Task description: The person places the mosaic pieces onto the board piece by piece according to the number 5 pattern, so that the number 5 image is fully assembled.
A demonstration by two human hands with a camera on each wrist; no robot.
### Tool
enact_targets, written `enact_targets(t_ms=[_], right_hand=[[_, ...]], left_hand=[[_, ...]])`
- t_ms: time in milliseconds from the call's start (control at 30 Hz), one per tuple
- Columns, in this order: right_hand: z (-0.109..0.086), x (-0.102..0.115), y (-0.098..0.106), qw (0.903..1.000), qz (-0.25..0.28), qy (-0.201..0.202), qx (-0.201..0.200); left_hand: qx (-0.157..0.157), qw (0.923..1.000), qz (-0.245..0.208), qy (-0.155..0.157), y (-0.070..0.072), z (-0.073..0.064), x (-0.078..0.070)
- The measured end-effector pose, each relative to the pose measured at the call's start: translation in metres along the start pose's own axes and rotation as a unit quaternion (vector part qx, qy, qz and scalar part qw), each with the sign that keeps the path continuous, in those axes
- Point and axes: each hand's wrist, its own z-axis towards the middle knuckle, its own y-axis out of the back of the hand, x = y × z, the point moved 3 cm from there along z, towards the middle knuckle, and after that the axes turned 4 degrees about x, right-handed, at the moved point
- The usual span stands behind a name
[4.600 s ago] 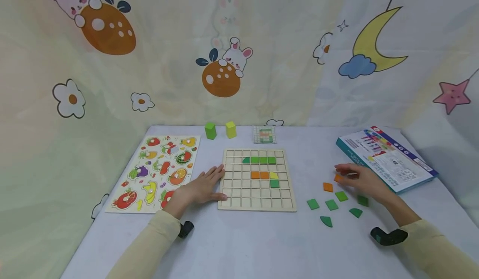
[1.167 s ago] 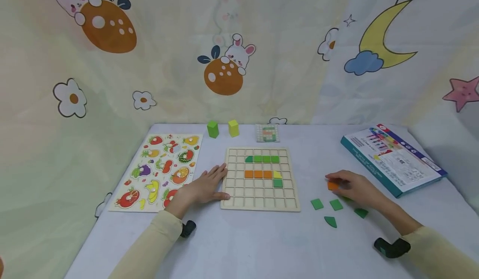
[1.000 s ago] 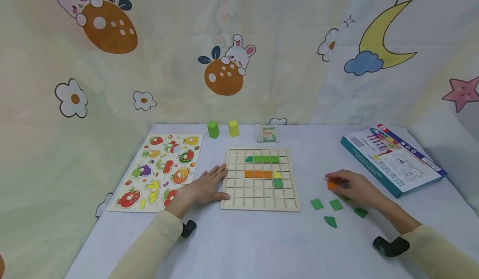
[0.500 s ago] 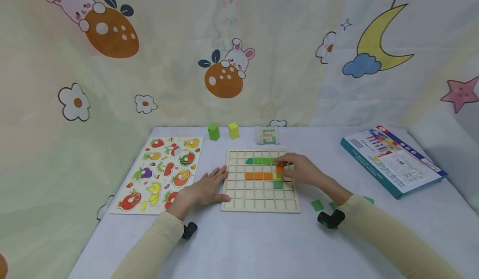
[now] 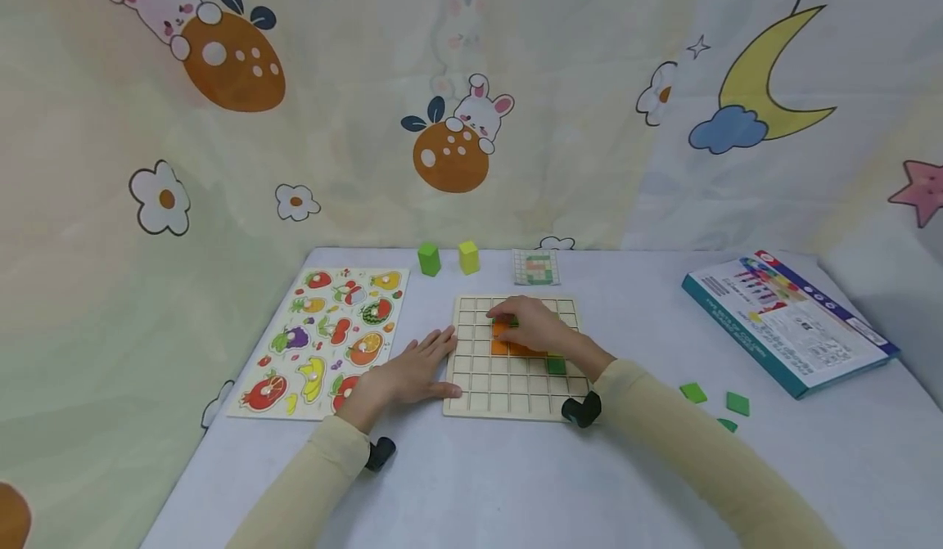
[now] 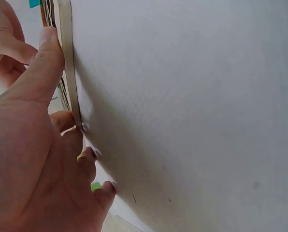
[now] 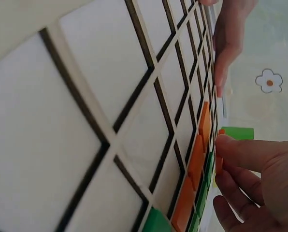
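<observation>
A wooden grid board (image 5: 471, 402) lies mid-table, its grid holding coloured tiles. My right hand (image 5: 541, 326) is over its upper middle, pinching an orange square tile (image 7: 219, 166) between thumb and fingers. Just below that, a row of orange tiles (image 5: 499, 348) sits in the grid, partly covered by the hand. A green tile (image 5: 556, 366) shows under the wrist; the upper green row is mostly hidden in the head view. Fingers spread, my left hand (image 5: 412, 373) rests against the board's left side, thumb on the edge (image 6: 69, 58) in the left wrist view.
Loose green tiles (image 5: 737, 403) lie right of the board, some behind the sleeve. A box (image 5: 791, 320) is at the right, a fruit picture board (image 5: 246, 369) at the left. Behind stand a green block (image 5: 429, 259), a yellow block (image 5: 468, 258) and a small pattern card (image 5: 536, 268).
Since 4.6 s ago a third orange tile has joined the row. In the last second my right hand has carried another orange tile leftward from the table to above the row. The left hand stays.
</observation>
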Motion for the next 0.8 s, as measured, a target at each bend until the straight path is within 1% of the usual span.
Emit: enact_targets(t_ms=[167, 400, 600, 767, 800], right_hand=[[0.0030, -0.0027, -0.0036, 1.0000, -0.008, -0.003, 0.000], [0.0027, -0.0053, -0.0048, 1.0000, -0.004, -0.003, -0.008], [0.0025, -0.0049, -0.0049, 0.9999, -0.002, -0.006, -0.008], [-0.0022, -0.0045, 0.0002, 0.9998, 0.010, 0.001, -0.015], [-0.0043, -0.0055, 0.0026, 0.9997, 0.014, -0.002, -0.018]], left_hand=[[-0.001, 1.0000, 0.003, 0.003, 0.0015, 0.0009, -0.0016], [0.001, 1.0000, 0.006, 0.004, 0.0045, 0.0003, -0.0038], [-0.002, 0.9999, 0.010, 0.002, 0.0031, 0.0015, -0.0025], [-0.003, 1.0000, 0.007, 0.004, 0.0015, 0.0009, -0.0013], [-0.001, 1.0000, 0.007, 0.005, 0.0012, 0.0005, -0.0010]])
